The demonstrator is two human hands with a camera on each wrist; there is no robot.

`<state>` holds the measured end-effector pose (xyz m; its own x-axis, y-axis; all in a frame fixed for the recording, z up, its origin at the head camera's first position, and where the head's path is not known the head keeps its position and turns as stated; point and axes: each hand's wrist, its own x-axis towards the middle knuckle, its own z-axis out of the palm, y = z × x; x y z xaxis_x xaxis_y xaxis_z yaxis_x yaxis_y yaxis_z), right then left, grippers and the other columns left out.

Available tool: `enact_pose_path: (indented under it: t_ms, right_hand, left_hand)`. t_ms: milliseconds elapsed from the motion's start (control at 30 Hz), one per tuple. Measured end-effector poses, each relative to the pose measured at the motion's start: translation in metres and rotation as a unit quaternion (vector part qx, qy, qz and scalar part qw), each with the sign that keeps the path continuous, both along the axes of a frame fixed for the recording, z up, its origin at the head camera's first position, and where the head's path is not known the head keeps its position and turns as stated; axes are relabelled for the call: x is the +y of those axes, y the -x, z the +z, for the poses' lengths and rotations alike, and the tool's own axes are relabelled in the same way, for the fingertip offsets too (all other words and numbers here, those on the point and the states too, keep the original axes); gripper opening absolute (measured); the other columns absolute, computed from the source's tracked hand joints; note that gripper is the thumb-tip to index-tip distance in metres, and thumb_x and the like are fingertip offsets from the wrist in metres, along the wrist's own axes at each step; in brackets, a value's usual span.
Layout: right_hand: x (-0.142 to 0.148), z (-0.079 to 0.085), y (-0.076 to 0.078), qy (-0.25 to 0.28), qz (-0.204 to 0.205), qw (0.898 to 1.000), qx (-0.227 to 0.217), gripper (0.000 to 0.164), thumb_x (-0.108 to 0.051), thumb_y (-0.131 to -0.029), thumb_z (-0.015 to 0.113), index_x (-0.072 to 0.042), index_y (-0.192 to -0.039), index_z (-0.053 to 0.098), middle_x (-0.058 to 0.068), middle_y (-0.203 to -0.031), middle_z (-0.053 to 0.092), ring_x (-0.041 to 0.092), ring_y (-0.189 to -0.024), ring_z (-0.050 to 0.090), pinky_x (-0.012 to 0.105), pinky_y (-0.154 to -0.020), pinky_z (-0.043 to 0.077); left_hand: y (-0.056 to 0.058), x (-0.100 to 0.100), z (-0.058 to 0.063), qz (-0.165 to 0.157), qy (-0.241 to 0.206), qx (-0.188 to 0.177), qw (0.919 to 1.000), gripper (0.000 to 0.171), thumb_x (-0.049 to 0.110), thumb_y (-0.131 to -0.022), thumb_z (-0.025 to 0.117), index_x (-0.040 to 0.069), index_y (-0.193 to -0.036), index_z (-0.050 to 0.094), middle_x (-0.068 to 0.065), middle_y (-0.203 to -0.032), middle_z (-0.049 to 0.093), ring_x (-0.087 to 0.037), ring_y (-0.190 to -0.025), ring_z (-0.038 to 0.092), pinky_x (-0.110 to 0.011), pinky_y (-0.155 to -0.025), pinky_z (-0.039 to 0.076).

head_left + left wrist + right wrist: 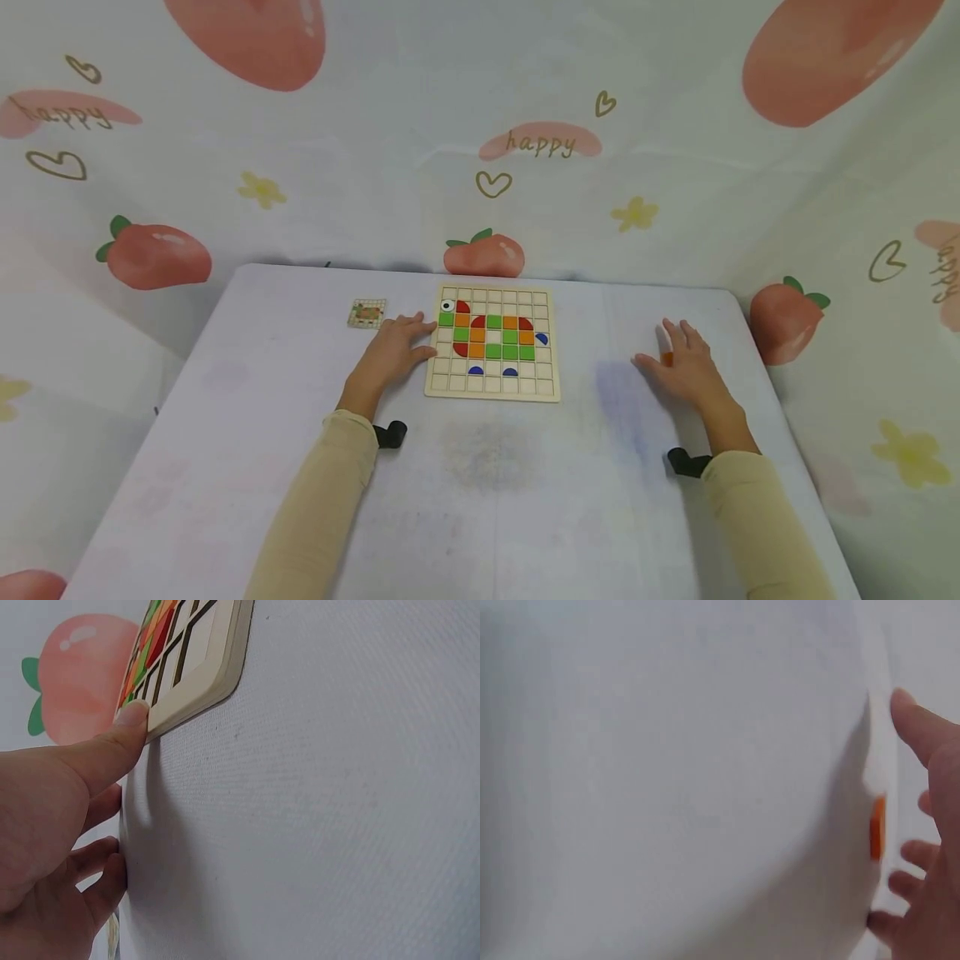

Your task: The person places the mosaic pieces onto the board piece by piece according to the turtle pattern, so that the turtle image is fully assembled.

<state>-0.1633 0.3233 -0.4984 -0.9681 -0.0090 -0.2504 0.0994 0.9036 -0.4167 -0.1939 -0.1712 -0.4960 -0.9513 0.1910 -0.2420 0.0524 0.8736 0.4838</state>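
Observation:
A square wooden grid board (492,387) lies on the table with colored tiles set in a turtle-like pattern: green, orange and red pieces, an eye tile (447,306) and blue half circles. At its left edge is my left hand (390,350), the thumb (133,714) touching the rim and the other fingers resting on the table beside it. Off to the right, my right hand (686,367) spreads its fingers over an orange tile (877,828), which lies on the table under the palm. Nothing is gripped in that hand.
A small picture card (367,314) with a similar colored pattern lies left of the board, just past the left fingers. The white-covered table (495,525) meets a fabric backdrop (405,200) printed with fruit along its back edge.

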Motion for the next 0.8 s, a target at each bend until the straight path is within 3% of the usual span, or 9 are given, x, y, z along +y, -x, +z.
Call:
enact_pose_path:
  t_ms: [133, 333, 600, 800]
  right_hand:
    - [0.015, 0.003, -0.002, 0.04, 0.016, 0.999, -0.011, 0.103, -0.06, -0.095, 0.062, -0.006, -0.164, 0.008, 0.035, -0.166, 0.013, 0.057, -0.151, 0.015, 0.075, -0.118, 0.02]
    - [0.03, 0.006, -0.007, 0.076, 0.03, 0.997, -0.006, 0.089, -0.042, -0.094, 0.073, 0.001, -0.158, 0.028, 0.03, -0.166, 0.022, 0.054, -0.152, 0.018, 0.071, -0.121, 0.018]
    - [0.04, 0.009, -0.01, 0.1, 0.038, 0.994, -0.013, 0.066, -0.033, -0.097, 0.071, -0.002, -0.15, 0.045, 0.023, -0.169, 0.02, 0.05, -0.156, 0.013, 0.073, -0.121, 0.014]
    - [0.04, 0.007, -0.008, 0.12, 0.031, 0.992, 0.01, 0.043, -0.023, -0.1, 0.066, 0.001, -0.134, 0.056, 0.028, -0.166, 0.025, 0.053, -0.154, 0.016, 0.072, -0.122, 0.013]
  left_hand:
    - [0.001, 0.0, 0.0, 0.001, 0.004, -0.002, 1.0, 0.062, 0.036, -0.096, 0.071, 0.026, -0.152, 0.049, -0.003, -0.168, 0.034, -0.038, -0.155, 0.028, -0.057, -0.126, 0.027]
    - [0.0, -0.001, 0.001, -0.004, 0.002, 0.003, 1.0, 0.062, 0.035, -0.096, 0.071, 0.024, -0.152, 0.05, -0.005, -0.167, 0.035, -0.039, -0.154, 0.029, -0.057, -0.126, 0.027]
    - [0.0, 0.0, 0.002, -0.002, -0.001, 0.001, 1.0, 0.062, 0.035, -0.095, 0.072, 0.024, -0.152, 0.05, -0.004, -0.167, 0.035, -0.038, -0.153, 0.03, -0.057, -0.126, 0.029]
    - [0.0, 0.0, 0.005, -0.004, 0.003, -0.002, 1.0, 0.062, 0.034, -0.095, 0.072, 0.023, -0.152, 0.05, -0.004, -0.167, 0.034, -0.038, -0.153, 0.031, -0.056, -0.126, 0.029]
